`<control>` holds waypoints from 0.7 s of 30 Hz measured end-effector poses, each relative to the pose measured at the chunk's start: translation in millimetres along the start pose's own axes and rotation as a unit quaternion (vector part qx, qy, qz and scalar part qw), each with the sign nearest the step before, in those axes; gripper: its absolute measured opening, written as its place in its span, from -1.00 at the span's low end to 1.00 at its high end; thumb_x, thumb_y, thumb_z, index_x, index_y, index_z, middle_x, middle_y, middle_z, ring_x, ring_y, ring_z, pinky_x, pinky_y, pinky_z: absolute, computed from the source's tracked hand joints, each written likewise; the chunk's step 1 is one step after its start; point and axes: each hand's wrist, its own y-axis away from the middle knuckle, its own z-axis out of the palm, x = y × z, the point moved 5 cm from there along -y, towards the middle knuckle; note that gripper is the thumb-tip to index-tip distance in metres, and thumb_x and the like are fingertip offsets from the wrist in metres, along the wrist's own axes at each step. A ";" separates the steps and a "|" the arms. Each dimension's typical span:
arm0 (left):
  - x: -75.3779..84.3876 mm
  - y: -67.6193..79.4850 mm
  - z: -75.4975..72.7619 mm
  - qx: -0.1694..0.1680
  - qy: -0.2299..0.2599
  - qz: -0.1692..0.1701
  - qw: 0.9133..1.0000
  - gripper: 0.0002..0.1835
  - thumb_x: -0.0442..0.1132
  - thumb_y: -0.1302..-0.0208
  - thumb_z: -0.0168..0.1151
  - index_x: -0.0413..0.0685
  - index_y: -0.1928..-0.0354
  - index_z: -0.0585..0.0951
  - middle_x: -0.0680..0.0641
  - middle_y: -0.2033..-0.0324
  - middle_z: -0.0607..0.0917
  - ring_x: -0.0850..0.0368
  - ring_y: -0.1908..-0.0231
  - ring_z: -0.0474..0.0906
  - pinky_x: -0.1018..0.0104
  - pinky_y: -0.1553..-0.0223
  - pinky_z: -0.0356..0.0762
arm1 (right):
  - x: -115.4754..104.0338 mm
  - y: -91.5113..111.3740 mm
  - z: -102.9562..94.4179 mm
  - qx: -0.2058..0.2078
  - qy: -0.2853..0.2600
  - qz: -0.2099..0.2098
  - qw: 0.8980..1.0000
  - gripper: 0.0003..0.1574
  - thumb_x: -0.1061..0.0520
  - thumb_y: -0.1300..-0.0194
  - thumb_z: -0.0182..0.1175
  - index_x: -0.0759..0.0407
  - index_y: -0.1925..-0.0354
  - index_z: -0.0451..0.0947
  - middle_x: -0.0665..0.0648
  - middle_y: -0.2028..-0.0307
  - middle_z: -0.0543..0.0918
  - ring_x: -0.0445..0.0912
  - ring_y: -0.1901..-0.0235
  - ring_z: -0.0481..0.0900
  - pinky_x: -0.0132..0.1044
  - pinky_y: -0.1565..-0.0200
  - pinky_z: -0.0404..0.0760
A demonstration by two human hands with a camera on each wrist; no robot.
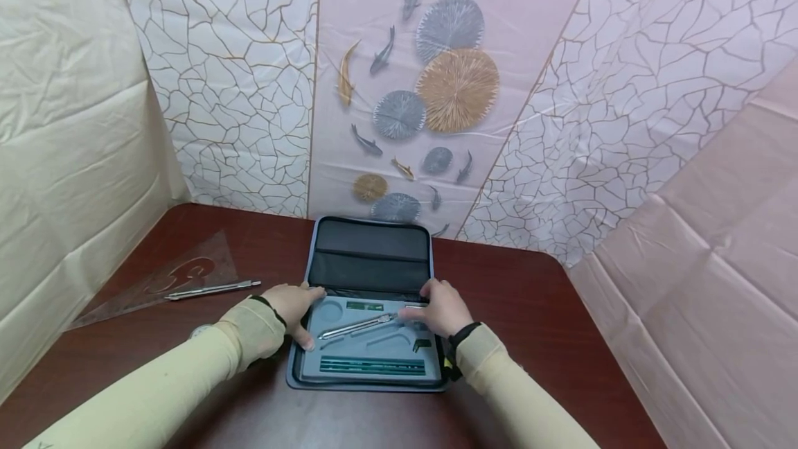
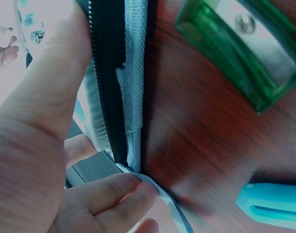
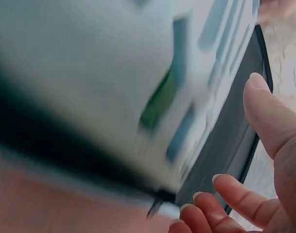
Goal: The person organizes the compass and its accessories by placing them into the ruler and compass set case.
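My sleeved arms (image 1: 143, 386) reach forward across the desk (image 1: 530, 338), converging on the unzipped case (image 1: 370, 235) between my hands. My left grip (image 1: 289, 307), thumb and fingers apart, rests against the case's left edge, thumb nearest me. My right grip (image 1: 445, 310), likewise spread, is at its right edge, thumb over the grey tray (image 1: 313, 368).
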 end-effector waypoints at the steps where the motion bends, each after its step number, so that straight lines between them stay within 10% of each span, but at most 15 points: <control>1: -0.3 -0.5 0.2 0.001 0.001 0.000 1.000 0.06 0.10 0.17 0.58 -0.04 -0.41 0.29 -0.42 -0.35 0.23 -0.37 -0.26 0.27 -0.16 -0.21 0.27 | 5.9 0.1 -3.1 0.002 0.000 0.007 1.000 -0.18 -0.35 0.07 0.46 0.20 0.08 0.53 0.14 0.23 0.51 -0.02 0.29 0.44 -0.11 0.22 0.53; 21: -1.6 -3.7 2.6 0.005 -0.003 0.000 1.000 0.06 0.13 0.17 0.57 -0.03 -0.41 0.30 -0.41 -0.34 0.25 -0.33 -0.26 0.28 -0.13 -0.23 0.25 | 75.7 -10.0 6.1 -0.090 -0.163 0.046 0.981 -0.60 -0.11 -0.26 0.31 0.20 0.22 0.52 0.11 0.38 0.60 -0.04 0.39 0.54 -0.21 0.35 0.55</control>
